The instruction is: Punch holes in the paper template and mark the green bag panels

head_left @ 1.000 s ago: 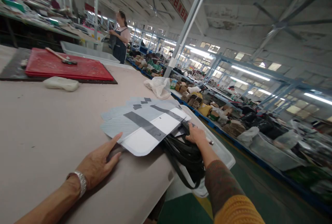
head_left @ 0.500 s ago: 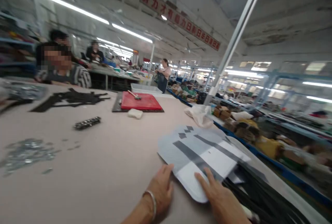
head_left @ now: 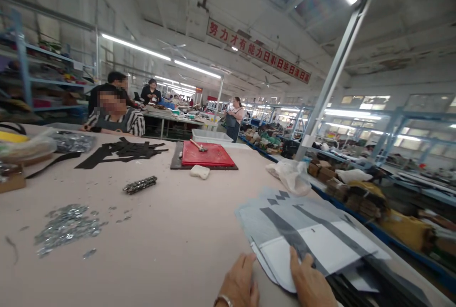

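A pile of pale grey-white sheet panels (head_left: pixel 249 221) with dark grey bands and small dark diamonds lies on the right of the table, its left-edge layers slightly separated. My left hand (head_left: pixel 238 281), wearing a bracelet, is by the pile's lower left edge, fingers loosely bent and thumb apart; whether the fingertips touch the edge I cannot tell. Resting on the lower part of the top panel, my right hand (head_left: pixel 309 281) has its fingers extended and apart. Black straps (head_left: pixel 344 288) stick out from beneath the panels, beside that hand.
Metal washers (head_left: pixel 69 228) lie in a heap at left, near a studded metal roll (head_left: pixel 140 184). Farther back are black strips (head_left: pixel 123 150), a red board (head_left: pixel 208 156) bearing a hammer (head_left: pixel 198 145), a white block (head_left: pixel 200 172) and a plastic bag (head_left: pixel 290 174). Co-workers sit and stand beyond.
The view has swung left and up, so the table things appear farther right and lower. Both hands stay by the panels, and the left-edge layers now show more separation.
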Demonstrator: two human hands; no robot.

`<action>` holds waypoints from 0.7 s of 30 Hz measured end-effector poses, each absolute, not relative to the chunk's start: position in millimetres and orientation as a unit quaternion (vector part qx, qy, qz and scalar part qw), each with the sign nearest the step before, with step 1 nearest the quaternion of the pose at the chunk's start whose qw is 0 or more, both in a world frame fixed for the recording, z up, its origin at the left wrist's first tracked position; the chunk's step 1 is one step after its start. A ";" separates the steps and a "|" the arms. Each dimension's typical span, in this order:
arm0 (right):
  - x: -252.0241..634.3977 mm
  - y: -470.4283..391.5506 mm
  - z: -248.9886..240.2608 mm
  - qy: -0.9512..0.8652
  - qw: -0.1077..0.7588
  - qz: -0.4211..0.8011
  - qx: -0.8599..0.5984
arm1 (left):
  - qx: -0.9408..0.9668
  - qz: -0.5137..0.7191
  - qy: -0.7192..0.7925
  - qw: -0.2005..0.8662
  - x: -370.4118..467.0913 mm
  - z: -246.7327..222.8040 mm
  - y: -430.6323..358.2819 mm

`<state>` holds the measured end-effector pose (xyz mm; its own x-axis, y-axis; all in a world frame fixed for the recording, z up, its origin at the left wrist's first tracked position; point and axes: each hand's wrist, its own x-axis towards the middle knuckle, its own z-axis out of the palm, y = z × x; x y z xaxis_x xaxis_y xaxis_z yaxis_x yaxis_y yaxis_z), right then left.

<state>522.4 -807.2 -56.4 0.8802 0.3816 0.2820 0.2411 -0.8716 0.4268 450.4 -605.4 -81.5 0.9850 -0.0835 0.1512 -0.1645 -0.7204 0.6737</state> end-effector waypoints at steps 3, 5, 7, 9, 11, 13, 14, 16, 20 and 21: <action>527.2 -802.5 -39.3 0.121 0.172 0.144 0.967 | 0.929 0.055 -0.063 0.360 448.3 -83.6 -604.9; 533.4 -806.7 -29.0 0.101 0.173 0.125 0.972 | 0.928 0.060 -0.057 0.363 445.1 -85.2 -605.4; 543.1 -818.7 -22.9 0.087 0.185 0.104 0.973 | 0.923 0.068 -0.049 0.376 443.6 -87.2 -605.5; 554.8 -837.7 -21.5 0.072 0.198 0.083 0.974 | 0.914 0.070 -0.054 0.396 446.6 -90.2 -604.8; 564.7 -858.4 -22.0 0.059 0.210 0.066 0.974 | 0.908 0.089 -0.062 0.405 451.5 -93.3 -604.1; 570.5 -874.9 -21.4 0.055 0.215 0.054 0.974 | 0.906 0.108 -0.067 0.404 453.7 -94.7 -603.8; 572.2 -880.7 -20.3 0.056 0.215 0.050 0.974 | 0.907 0.115 -0.066 0.401 453.3 -94.5 -603.8; 574.6 -887.9 -16.7 0.060 0.212 0.044 0.975 | 0.909 0.119 -0.062 0.394 450.5 -93.1 -603.8; 576.3 -893.2 -2.4 0.054 0.212 0.032 0.975 | 0.907 0.116 -0.063 0.400 447.1 -90.6 -604.2; 575.0 -892.5 2.7 0.049 0.215 0.029 0.975 | 0.903 0.111 -0.067 0.409 447.8 -90.1 -604.4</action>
